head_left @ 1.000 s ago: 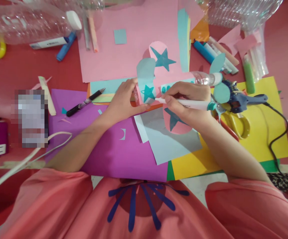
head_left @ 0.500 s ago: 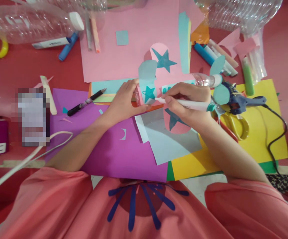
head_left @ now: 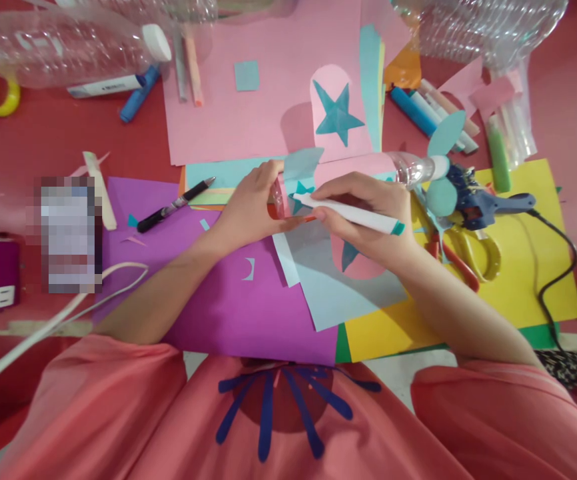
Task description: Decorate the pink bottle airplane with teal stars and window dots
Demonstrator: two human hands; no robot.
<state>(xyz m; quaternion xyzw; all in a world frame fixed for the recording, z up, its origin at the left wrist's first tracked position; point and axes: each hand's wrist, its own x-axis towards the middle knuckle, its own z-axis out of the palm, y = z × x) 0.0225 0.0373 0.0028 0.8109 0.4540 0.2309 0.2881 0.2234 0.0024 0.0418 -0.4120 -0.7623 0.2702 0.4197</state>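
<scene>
My left hand [head_left: 253,207] grips the base end of a small plastic bottle [head_left: 411,168] wrapped in pink and light blue paper. The bottle lies sideways, its white cap to the right. In my right hand [head_left: 373,210] is a white marker [head_left: 356,215] with a teal end, its tip at a teal star [head_left: 302,197] on the blue band near the base. Pink paper wings stick out on both sides; the far wing carries a large teal star [head_left: 339,115], and my right hand partly covers the near one. Light blue paper ovals [head_left: 446,133] stand by the cap.
A blue glue gun [head_left: 491,203] and yellow-handled scissors [head_left: 488,257] lie on yellow paper at right. A black pen [head_left: 176,205] rests on purple paper [head_left: 268,300]. Clear bottles [head_left: 68,47], markers and paper scraps surround the work; a phone [head_left: 68,233] lies at left.
The bottle has rolled slightly, so the far wing and its star show more fully and the blue band's star sits lower. The marker has shifted left and tilts more steeply.
</scene>
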